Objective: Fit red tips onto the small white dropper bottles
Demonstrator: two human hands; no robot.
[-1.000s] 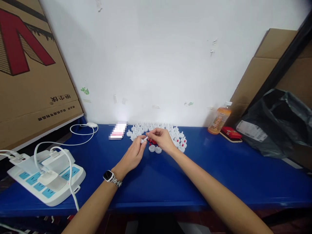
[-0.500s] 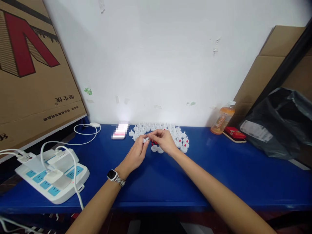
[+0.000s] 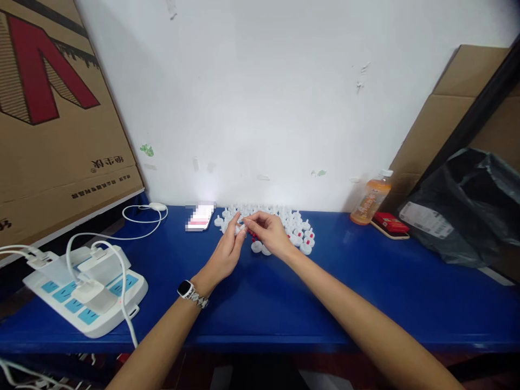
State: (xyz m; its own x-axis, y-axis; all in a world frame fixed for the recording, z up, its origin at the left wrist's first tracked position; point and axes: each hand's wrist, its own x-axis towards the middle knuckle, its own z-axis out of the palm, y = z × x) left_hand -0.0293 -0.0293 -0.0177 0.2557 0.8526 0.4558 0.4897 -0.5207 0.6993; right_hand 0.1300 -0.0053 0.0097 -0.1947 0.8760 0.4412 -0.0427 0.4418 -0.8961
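In the middle of the blue table, my left hand (image 3: 226, 252) holds a small white plastic cap (image 3: 239, 227) between thumb and fingers. My right hand (image 3: 270, 233) is pinched, its fingertips meeting at that cap; whatever lies between them is too small to make out. Behind both hands spreads a pile of white plastic caps with thin nozzles (image 3: 296, 219), several of which carry red tips (image 3: 309, 238). Small red pieces (image 3: 252, 236) lie under my right hand, partly hidden by it. Just in front of them sits a white cap (image 3: 257, 247).
A lit phone (image 3: 201, 216) lies left of the pile. A power strip (image 3: 89, 303) with white cables takes up the table's left side. To the right are an orange drink bottle (image 3: 369, 200), a red packet (image 3: 390, 222) on a phone-like slab, and a black plastic bag (image 3: 467, 206).
My left fingers have straightened and opened somewhat around the white cap. The right fingertips have shifted slightly left and up, still pinched at the cap.
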